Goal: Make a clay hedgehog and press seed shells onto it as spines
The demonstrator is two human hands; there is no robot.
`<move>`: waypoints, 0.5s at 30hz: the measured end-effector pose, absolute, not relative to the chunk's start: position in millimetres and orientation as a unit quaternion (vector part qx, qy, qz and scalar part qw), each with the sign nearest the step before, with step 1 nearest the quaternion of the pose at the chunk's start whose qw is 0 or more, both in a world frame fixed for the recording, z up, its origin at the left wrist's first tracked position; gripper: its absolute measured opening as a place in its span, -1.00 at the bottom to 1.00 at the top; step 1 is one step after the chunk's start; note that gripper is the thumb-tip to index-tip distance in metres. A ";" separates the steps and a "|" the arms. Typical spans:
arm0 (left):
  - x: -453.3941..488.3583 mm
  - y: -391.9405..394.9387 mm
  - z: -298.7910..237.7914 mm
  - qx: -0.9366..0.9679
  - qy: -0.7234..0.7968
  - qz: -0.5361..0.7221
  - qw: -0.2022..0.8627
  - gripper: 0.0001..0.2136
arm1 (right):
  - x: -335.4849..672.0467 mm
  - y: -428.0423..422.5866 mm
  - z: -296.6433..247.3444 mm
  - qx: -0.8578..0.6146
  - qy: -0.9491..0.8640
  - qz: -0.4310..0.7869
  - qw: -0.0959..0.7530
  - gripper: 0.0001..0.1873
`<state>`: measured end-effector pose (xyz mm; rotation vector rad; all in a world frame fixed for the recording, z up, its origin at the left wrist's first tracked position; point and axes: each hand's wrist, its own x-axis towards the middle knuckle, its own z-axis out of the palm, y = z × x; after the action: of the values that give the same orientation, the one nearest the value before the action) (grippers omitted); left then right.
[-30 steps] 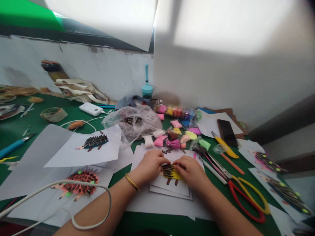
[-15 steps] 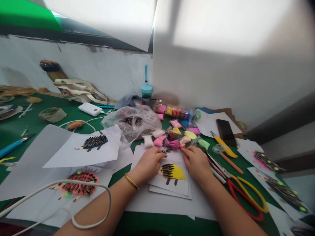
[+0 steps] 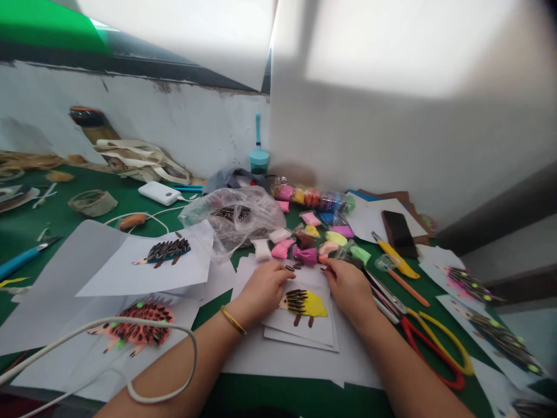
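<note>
My right hand [image 3: 351, 288] has left the yellow hedgehog [image 3: 316, 305], its back half unseeded, for a sunflower seed [image 3: 322, 269], fingers narrowly parted; I can't tell the left hand's [image 3: 263, 291] grip.

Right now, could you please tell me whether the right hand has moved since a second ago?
Yes: judged against the yellow hedgehog, the right hand has moved off it, rightward and toward the colorful packets.
</note>
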<state>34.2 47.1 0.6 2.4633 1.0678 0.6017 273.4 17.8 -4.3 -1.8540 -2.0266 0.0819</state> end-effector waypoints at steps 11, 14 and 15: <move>33.7 46.7 0.2 0.880 0.383 0.206 0.188 -0.67 | 260.4 -9.0 9.8 -0.585 -0.736 0.244 0.239 -0.69; 33.5 46.6 -0.3 0.880 0.384 0.203 0.190 -0.67 | 259.8 -14.0 17.9 -0.600 -0.720 0.283 0.203 -0.71; 33.4 46.6 -0.5 0.880 0.384 0.203 0.191 -0.67 | 259.9 -15.1 20.0 -0.602 -0.718 0.290 0.195 -0.73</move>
<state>33.4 46.6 -0.5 2.4725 1.0801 0.5713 259.9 -15.1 20.0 -1.6864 -2.0143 0.8133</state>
